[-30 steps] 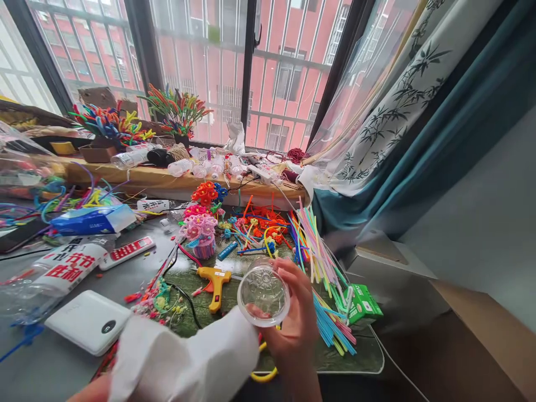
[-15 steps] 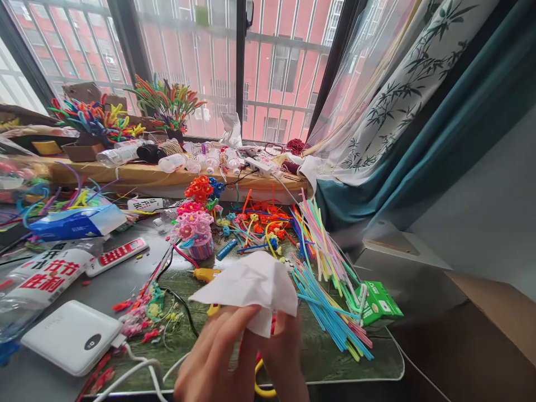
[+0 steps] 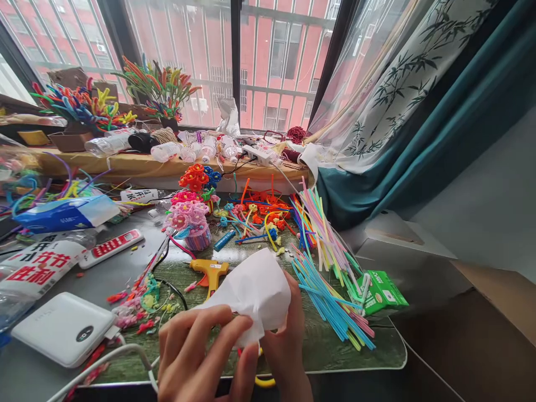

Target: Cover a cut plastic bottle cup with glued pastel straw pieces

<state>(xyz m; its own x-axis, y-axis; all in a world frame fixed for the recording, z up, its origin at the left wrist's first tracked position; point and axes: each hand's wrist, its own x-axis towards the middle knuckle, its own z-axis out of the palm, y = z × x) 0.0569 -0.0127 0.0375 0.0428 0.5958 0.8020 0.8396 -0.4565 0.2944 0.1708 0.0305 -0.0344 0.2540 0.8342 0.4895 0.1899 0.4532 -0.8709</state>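
A sheet of white tissue [image 3: 255,287], creased and folded over, is held above the front of the green mat [image 3: 347,354]. My left hand [image 3: 205,349] pinches its near edge, fingers bent over it. My right hand [image 3: 287,335] is closed round its right side; the fingertips are partly hidden behind the tissue. Below my hands a bit of yellow pipe cleaner [image 3: 265,383] shows, and I cannot tell whether a hand holds it. Just beyond the tissue lies a yellow glue gun [image 3: 210,272]. Behind it stands a small striped pot of pink pipe-cleaner flowers [image 3: 188,215].
Blue pipe cleaners [image 3: 324,301] and pastel ones lie in bundles at the right, beside a green packet [image 3: 383,294]. At the left are a white power bank [image 3: 62,328] with its cable, a red-and-white remote [image 3: 112,248] and a labelled bottle [image 3: 42,265]. Scraps lie scattered between.
The tissue has tilted and shifted, its right side now gathered in my right hand. My left hand has moved slightly left and down. The glue gun shows more fully.
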